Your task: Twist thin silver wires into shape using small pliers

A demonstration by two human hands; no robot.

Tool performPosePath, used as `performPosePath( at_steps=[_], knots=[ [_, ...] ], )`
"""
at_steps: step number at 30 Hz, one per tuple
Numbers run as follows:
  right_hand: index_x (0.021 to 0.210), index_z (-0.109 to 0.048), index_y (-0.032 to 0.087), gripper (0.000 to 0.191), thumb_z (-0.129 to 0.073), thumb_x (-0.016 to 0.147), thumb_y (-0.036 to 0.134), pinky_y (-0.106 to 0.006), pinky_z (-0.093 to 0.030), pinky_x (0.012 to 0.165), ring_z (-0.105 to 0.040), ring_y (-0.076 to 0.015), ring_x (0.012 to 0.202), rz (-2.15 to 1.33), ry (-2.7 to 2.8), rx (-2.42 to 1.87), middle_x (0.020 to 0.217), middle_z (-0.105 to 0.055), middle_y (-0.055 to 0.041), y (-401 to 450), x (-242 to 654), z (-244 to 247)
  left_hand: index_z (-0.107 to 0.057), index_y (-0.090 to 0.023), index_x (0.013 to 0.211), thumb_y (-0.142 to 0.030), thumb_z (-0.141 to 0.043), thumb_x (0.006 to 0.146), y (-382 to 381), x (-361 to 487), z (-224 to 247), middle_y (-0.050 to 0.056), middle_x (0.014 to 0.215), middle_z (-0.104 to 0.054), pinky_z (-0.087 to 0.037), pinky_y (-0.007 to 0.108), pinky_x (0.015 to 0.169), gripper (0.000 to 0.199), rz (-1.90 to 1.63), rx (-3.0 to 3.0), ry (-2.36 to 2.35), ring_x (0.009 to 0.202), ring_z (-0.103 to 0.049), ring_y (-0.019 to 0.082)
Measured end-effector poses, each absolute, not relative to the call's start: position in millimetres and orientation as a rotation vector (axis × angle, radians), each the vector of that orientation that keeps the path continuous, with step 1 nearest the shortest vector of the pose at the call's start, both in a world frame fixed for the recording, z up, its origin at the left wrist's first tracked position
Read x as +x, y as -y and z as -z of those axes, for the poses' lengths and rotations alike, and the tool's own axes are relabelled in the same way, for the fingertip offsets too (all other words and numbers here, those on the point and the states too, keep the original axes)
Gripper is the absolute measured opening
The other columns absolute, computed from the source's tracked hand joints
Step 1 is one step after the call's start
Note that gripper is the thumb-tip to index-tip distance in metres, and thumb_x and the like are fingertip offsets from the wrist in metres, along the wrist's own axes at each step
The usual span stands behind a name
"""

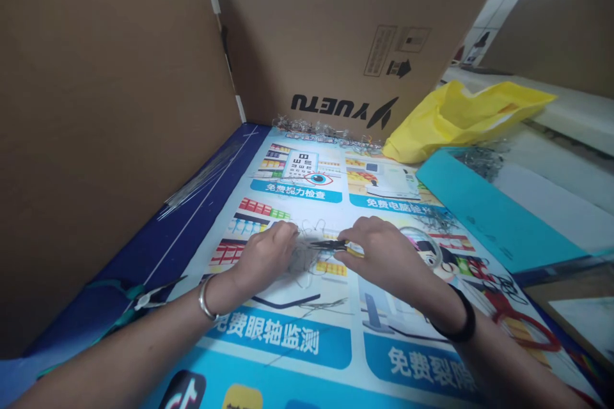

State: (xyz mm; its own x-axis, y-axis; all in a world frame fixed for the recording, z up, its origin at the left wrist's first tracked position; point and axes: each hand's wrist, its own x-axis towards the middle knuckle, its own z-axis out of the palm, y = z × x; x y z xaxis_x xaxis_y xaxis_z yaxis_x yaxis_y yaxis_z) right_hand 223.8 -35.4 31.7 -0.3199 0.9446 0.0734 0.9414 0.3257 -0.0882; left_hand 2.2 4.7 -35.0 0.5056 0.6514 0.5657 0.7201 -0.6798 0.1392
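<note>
A looped piece of thin wire (302, 259) lies between the two hands, just above or on the printed sheet (355, 268); which of these cannot be told. Its left edge meets the fingertips of the left hand (269, 252), whose fingers are pinched together on it. From the right, the black tips of the pliers (330, 245) point into the loops; whether they grip the wire is too blurred to tell. The right hand (377, 252) has its fingers closed around the pliers' handles. Beyond the right hand lies a heap of bent wires (439, 220). Left of the sheet are straight wires (204, 179) and, nearer, a green-handled tool (139, 300). Cardboard panels (336, 32) stand behind, with a yellow bag (455, 118) at right.
</note>
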Motion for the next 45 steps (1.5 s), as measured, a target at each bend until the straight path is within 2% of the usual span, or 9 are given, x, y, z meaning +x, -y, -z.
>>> performPosePath(
  at_steps=[6, 17, 23, 28, 33, 39, 42, 45],
  knots=[
    [0.093, -0.068, 0.024, 0.021, -0.059, 0.081, 0.038, -0.033, -0.035, 0.076, -0.052, -0.0218, 0.085, 0.038, 2.472, -1.750, 0.083, -0.061, -0.0059, 40, 220, -37, -0.052, -0.016, 0.084, -0.024, -0.031, 0.094, -4, 1, 16, 0.006, 0.071, -0.064, -0.045, 0.026, 0.052, 0.024, 0.805, -2.583, 1.280, 0.058, -0.061, 0.017],
    [0.091, -0.066, 0.021, 0.022, -0.059, 0.082, 0.040, -0.035, -0.029, 0.073, -0.047, -0.0239, 0.087, 0.349, 2.571, -1.509, 0.087, -0.058, -0.0078, 51, 208, -50, -0.049, -0.018, 0.086, -0.013, -0.043, 0.088, 6, 5, 10, 0.002, 0.073, -0.060, -0.038, 0.026, 0.048, 0.008, 0.585, -2.560, 1.208, 0.059, -0.059, 0.017],
    [0.078, -0.062, 0.018, 0.006, -0.057, 0.082, 0.021, -0.036, -0.027, 0.070, -0.045, -0.0230, 0.081, 0.621, 2.709, -1.341, 0.080, -0.056, -0.0078, 45, 197, -63, -0.048, -0.019, 0.086, -0.011, -0.041, 0.088, 10, 6, 3, 0.002, 0.072, -0.058, -0.037, 0.026, 0.047, 0.011, 0.574, -2.586, 1.141, 0.057, -0.057, 0.016],
    [0.078, -0.061, 0.017, 0.011, -0.052, 0.083, 0.014, -0.036, -0.027, 0.068, -0.044, -0.0222, 0.078, 0.753, 2.770, -1.195, 0.078, -0.055, -0.0075, 45, 189, -65, -0.047, -0.018, 0.086, -0.009, -0.039, 0.088, 9, 4, 2, 0.002, 0.072, -0.058, -0.040, 0.026, 0.050, 0.012, 0.556, -2.617, 1.158, 0.059, -0.057, 0.017],
    [0.082, -0.061, 0.016, 0.011, -0.051, 0.083, 0.012, -0.035, -0.026, 0.067, -0.044, -0.0212, 0.075, 0.731, 2.762, -1.171, 0.076, -0.055, -0.0070, 49, 196, -63, -0.048, -0.018, 0.087, -0.012, -0.040, 0.089, 6, 2, 5, 0.003, 0.073, -0.059, -0.040, 0.026, 0.051, 0.011, 0.543, -2.606, 1.236, 0.059, -0.059, 0.017],
    [0.103, -0.060, 0.019, 0.019, -0.048, 0.088, 0.018, -0.035, -0.028, 0.072, -0.045, -0.0216, 0.082, 0.692, 2.645, -1.250, 0.088, -0.058, -0.0080, 52, 227, -43, -0.049, -0.018, 0.089, -0.021, -0.041, 0.091, 2, 4, -2, 0.005, 0.080, -0.065, -0.041, 0.026, 0.053, 0.009, 0.486, -2.681, 1.477, 0.063, -0.062, 0.018],
    [0.102, -0.061, 0.021, 0.020, -0.050, 0.089, 0.031, -0.036, -0.030, 0.075, -0.046, -0.0230, 0.087, 0.648, 2.538, -1.285, 0.093, -0.059, -0.0089, 52, 243, -26, -0.049, -0.018, 0.090, -0.022, -0.039, 0.092, 2, 5, -8, 0.004, 0.079, -0.066, -0.041, 0.026, 0.053, 0.011, 0.466, -2.719, 1.596, 0.062, -0.063, 0.019],
    [0.100, -0.062, 0.020, 0.021, -0.050, 0.088, 0.034, -0.035, -0.030, 0.075, -0.047, -0.0232, 0.088, 0.595, 2.538, -1.335, 0.093, -0.060, -0.0095, 52, 252, -13, -0.049, -0.018, 0.090, -0.023, -0.039, 0.092, 2, 4, -11, 0.005, 0.080, -0.067, -0.041, 0.026, 0.054, 0.011, 0.465, -2.731, 1.626, 0.064, -0.065, 0.020]
  ],
)
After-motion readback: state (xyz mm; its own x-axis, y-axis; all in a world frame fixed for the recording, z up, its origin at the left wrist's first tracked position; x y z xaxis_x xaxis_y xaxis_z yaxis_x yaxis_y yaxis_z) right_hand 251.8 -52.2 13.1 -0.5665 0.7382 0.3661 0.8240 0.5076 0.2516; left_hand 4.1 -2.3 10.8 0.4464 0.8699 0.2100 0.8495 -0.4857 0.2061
